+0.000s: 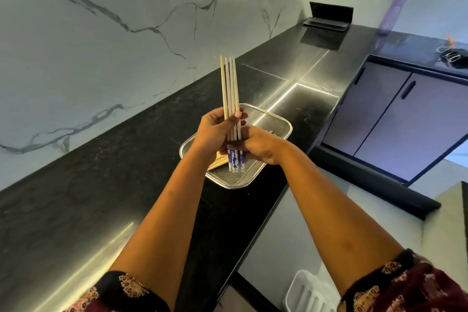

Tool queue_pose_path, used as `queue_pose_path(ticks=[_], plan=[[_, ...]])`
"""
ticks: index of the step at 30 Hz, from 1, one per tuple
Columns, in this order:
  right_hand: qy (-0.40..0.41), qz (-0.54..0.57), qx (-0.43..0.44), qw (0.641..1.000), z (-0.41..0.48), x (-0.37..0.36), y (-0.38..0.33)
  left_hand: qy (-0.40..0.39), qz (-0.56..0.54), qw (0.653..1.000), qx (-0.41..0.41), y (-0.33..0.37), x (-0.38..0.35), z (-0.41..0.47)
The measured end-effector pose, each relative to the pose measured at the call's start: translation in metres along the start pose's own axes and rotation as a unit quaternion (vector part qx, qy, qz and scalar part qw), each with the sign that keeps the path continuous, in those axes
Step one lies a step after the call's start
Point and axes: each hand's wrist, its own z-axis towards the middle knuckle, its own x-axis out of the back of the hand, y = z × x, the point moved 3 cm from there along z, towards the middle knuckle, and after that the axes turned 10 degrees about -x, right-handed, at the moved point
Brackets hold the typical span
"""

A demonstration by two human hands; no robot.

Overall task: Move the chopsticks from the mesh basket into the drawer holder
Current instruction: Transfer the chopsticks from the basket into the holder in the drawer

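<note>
Gripped upright over the mesh basket (276,119) on the table (101,185): chopsticks (229,83), left hand (215,132) curled round mid-length, right hand (258,147) closed round patterned ends, likely squaring the bundle for one carry. Lying in basket: a few more. Low in view: white slotted tray, presumably the drawer holder (306,289).

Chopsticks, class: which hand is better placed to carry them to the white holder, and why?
Probably the right. The right hand grips the chopsticks near their patterned ends, and the holder lies on that arm's side; the left hand would have to cross the body.
</note>
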Motion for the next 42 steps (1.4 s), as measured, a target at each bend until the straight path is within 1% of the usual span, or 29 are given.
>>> queue_pose_path(ticks=[3,5,7,10,11,12,14,15,16,18,21,22,23,26,28,29,30,31,32,33,34,35,36,37,39,40,41,42], plan=[[0.004,0.005,-0.01,1.0,-0.031,0.006,0.002,-0.058,-0.073,0.996,0.002,0.009,-0.024,-0.003],[0.029,0.02,-0.01,0.999,-0.051,0.014,0.01,-0.072,-0.111,0.991,0.018,0.007,-0.044,-0.008],[0.066,0.061,-0.001,0.996,-0.071,0.022,0.025,-0.053,-0.151,0.987,0.033,0.001,-0.067,-0.015],[0.136,0.162,-0.009,0.977,-0.097,0.036,0.071,0.014,-0.2,0.978,0.05,-0.012,-0.099,-0.029],[0.16,0.221,-0.017,0.962,-0.105,0.039,0.091,0.031,-0.207,0.976,0.057,-0.017,-0.109,-0.036],[0.184,0.302,-0.025,0.935,-0.113,0.042,0.113,0.044,-0.217,0.973,0.064,-0.021,-0.119,-0.044],[0.228,0.477,-0.025,0.849,-0.127,0.043,0.152,0.071,-0.226,0.968,0.081,-0.03,-0.135,-0.06],[0.245,0.537,-0.016,0.807,-0.133,0.043,0.167,0.083,-0.222,0.967,0.089,-0.035,-0.144,-0.07],[0.256,0.575,-0.006,0.777,-0.139,0.042,0.179,0.092,-0.22,0.967,0.094,-0.039,-0.152,-0.079],[0.266,0.619,0.012,0.739,-0.145,0.04,0.194,0.1,-0.216,0.966,0.106,-0.05,-0.171,-0.098],[0.275,0.658,0.027,0.7,-0.155,0.041,0.204,0.107,-0.208,0.965,0.115,-0.063,-0.195,-0.125],[0.281,0.664,0.026,0.693,-0.162,0.043,0.209,0.114,-0.204,0.965,0.118,-0.067,-0.201,-0.135],[0.284,0.663,0.02,0.692,-0.169,0.046,0.217,0.119,-0.199,0.965,0.123,-0.07,-0.207,-0.143],[0.28,0.645,-0.013,0.711,-0.189,0.056,0.239,0.124,-0.194,0.964,0.131,-0.076,-0.223,-0.159],[0.284,0.641,-0.026,0.713,-0.199,0.064,0.255,0.137,-0.195,0.961,0.141,-0.085,-0.232,-0.171],[0.289,0.632,-0.032,0.718,-0.204,0.065,0.258,0.142,-0.196,0.959,0.146,-0.089,-0.234,-0.176],[0.294,0.612,-0.043,0.733,-0.207,0.066,0.262,0.15,-0.197,0.957,0.154,-0.094,-0.237,-0.181],[0.313,0.56,-0.066,0.764,-0.21,0.067,0.264,0.162,-0.196,0.953,0.164,-0.1,-0.238,-0.186],[0.343,0.464,-0.099,0.811,-0.211,0.069,0.267,0.176,-0.195,0.949,0.176,-0.108,-0.238,-0.191],[0.382,0.33,-0.13,0.853,-0.212,0.073,0.269,0.191,-0.194,0.944,0.188,-0.115,-0.237,-0.196],[0.415,0.194,-0.144,0.877,-0.213,0.078,0.27,0.203,-0.191,0.94,0.197,-0.122,-0.235,-0.201],[0.425,0.088,-0.143,0.89,-0.212,0.084,0.27,0.211,-0.183,0.938,0.206,-0.13,-0.234,-0.206],[0.407,0.021,-0.139,0.903,-0.21,0.089,0.269,0.214,-0.175,0.936,0.216,-0.139,-0.233,-0.212],[0.366,-0.023,-0.142,0.92,-0.206,0.091,0.268,0.215,-0.172,0.934,0.229,-0.148,-0.232,-0.217],[0.248,-0.107,-0.176,0.947,-0.202,0.088,0.267,0.219,-0.194,0.922,0.255,-0.16,-0.234,-0.229],[0.197,-0.149,-0.199,0.948,-0.193,0.083,0.271,0.228,-0.203,0.912,0.272,-0.17,-0.233,-0.234],[0.171,-0.18,-0.212,0.945,-0.186,0.079,0.277,0.234,-0.205,0.906,0.288,-0.179,-0.231,-0.238],[0.164,-0.209,-0.215,0.94,-0.185,0.078,0.281,0.23,-0.21,0.904,0.293,-0.182,-0.232,-0.242]])
